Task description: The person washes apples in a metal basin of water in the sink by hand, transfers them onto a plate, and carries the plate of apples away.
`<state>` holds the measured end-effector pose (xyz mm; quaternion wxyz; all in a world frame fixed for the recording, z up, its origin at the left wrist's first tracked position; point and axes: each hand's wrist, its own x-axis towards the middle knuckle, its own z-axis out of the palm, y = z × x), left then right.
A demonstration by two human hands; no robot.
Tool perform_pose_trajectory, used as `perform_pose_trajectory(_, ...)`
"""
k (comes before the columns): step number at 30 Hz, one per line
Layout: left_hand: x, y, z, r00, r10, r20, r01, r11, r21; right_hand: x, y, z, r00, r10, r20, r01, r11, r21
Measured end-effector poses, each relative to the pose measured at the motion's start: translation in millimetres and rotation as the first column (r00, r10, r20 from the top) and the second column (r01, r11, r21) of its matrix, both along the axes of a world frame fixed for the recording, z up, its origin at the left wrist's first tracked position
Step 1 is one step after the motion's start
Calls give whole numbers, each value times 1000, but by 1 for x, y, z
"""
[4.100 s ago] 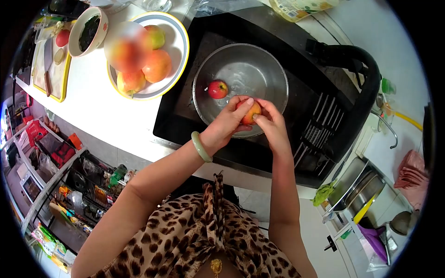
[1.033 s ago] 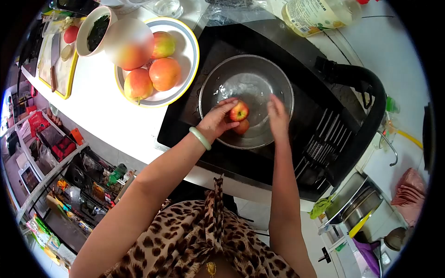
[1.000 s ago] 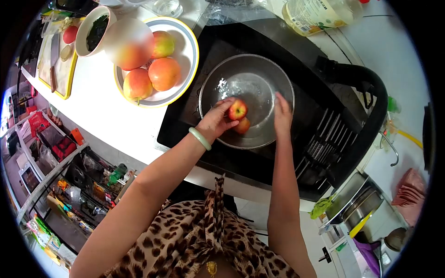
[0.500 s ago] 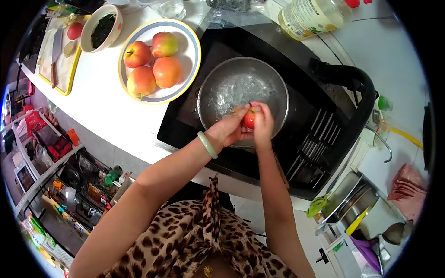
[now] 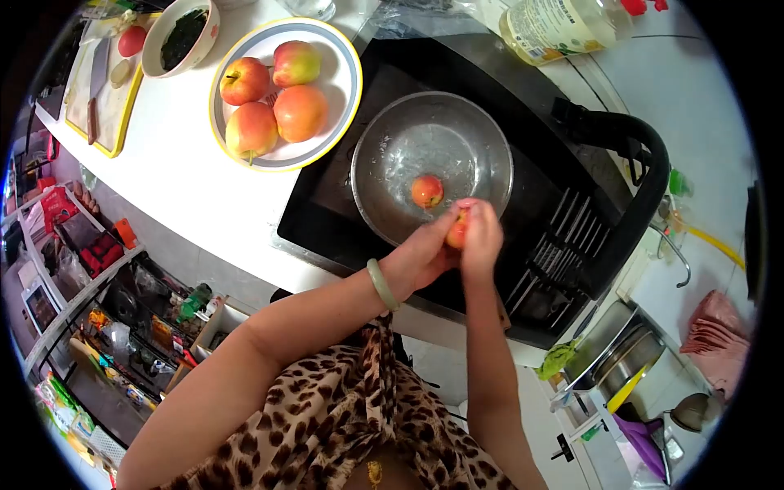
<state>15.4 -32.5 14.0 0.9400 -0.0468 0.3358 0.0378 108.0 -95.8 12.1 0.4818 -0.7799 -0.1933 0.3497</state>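
A small red-and-yellow apple (image 5: 456, 232) is held between my left hand (image 5: 418, 257) and my right hand (image 5: 483, 245) at the near rim of a metal pot (image 5: 394, 131). Fingers of both hands close round it and cover much of its skin. Inside the pot, a second apple (image 5: 427, 191) sits in shallow water just beyond my fingertips. To the left, several larger red-yellow apples (image 5: 298, 113) lie on a white plate (image 5: 336, 122) with a grey band and yellow rim.
The pot stands on a black stove (image 5: 322, 192). At the right are a black curved hood or handle (image 5: 649, 188) and an oil bottle (image 5: 559, 33). At the far left, a bowl of dark greens (image 5: 207, 41) stands near a cutting board (image 5: 122, 114) with a knife (image 5: 95, 86).
My hands have moved nearer to me and slightly right, still round an apple. The apple in the pot now shows beyond them, and the water looks calmer.
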Motion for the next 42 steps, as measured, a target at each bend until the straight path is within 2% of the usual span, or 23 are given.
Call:
perform_pose_trajectory(2,-1,1,-7,997,-61,43,58,996,65,22,7,-9,887,36,-460,54,982,180)
perform_pose_trajectory(4,-5,13,-6,985,-163,56,154,978,143,36,10,-5,709,122,-695,-33,990,140)
perform_pose_trajectory(5,-6,15,-12,982,-187,42,177,970,168,33,8,-7,817,106,-567,-40,991,128)
perform_pose_trajectory(7,-3,19,-14,999,-47,16,44,990,130,15,10,-11,962,79,-260,-53,993,105)
perform_pose_trajectory(8,-3,18,-13,1000,24,-1,-24,994,106,-4,9,-4,981,43,-188,-28,996,79)
perform_pose_trajectory(9,-2,16,-13,998,55,10,-55,996,75,-16,8,1,979,152,138,-157,987,32)
perform_pose_trajectory(10,-2,13,-12,996,86,20,-87,995,44,-21,7,5,860,259,440,-264,963,-52)
perform_pose_trajectory(11,-2,10,-10,993,116,29,-117,993,18,-19,10,9,860,236,453,-237,970,-54)
perform_pose_trajectory(14,-5,10,-7,998,21,61,-24,999,45,4,15,1,998,44,-48,-41,998,53)
perform_pose_trajectory(16,-9,21,-10,987,-127,93,125,992,36,28,19,-6,869,73,-489,-17,993,118)
perform_pose_trajectory(18,-8,26,-7,984,-163,66,157,983,96,38,20,-7,680,166,-714,-34,980,195)
perform_pose_trajectory(20,0,29,-4,996,-88,-1,88,993,85,28,20,-3,916,84,-393,-48,994,100)
perform_pose_trajectory(22,6,23,-13,994,103,36,-104,993,54,1,17,10,995,100,-26,-99,995,34)
perform_pose_trajectory(23,9,19,-19,979,197,50,-199,979,36,-9,16,13,939,186,289,-196,981,7)
perform_pose_trajectory(24,12,11,-17,978,202,48,-204,979,28,-13,14,14,781,258,569,-280,959,-51)
perform_pose_trajectory(26,13,-3,-11,978,204,49,-205,979,19,-3,11,7,850,192,490,-218,976,-4)
perform_pose_trajectory(28,9,3,-14,1000,-9,-10,9,999,35,10,9,-3,994,45,101,-43,999,-22)
perform_pose_trajectory(30,4,12,-18,973,-220,-67,223,974,34,24,10,-14,973,2,-231,-5,1000,-12)
perform_pose_trajectory(32,2,21,-26,981,-181,-76,189,974,124,27,12,-17,895,-21,-445,9,1000,-29)
perform_pose_trajectory(36,2,40,-40,970,28,-241,-2,995,104,50,31,-52,912,109,-396,-142,988,-54)
perform_pose_trajectory(38,-2,60,-54,931,178,-319,-152,983,106,64,51,-59,952,-192,-238,143,968,-208)
perform_pose_trajectory(39,-6,66,-64,913,234,-333,-216,972,90,68,48,-82,931,-314,-187,319,948,-6)
perform_pose_trajectory(42,-8,78,-66,844,288,-453,-241,957,160,50,20,-165,675,-513,-531,551,829,-100)
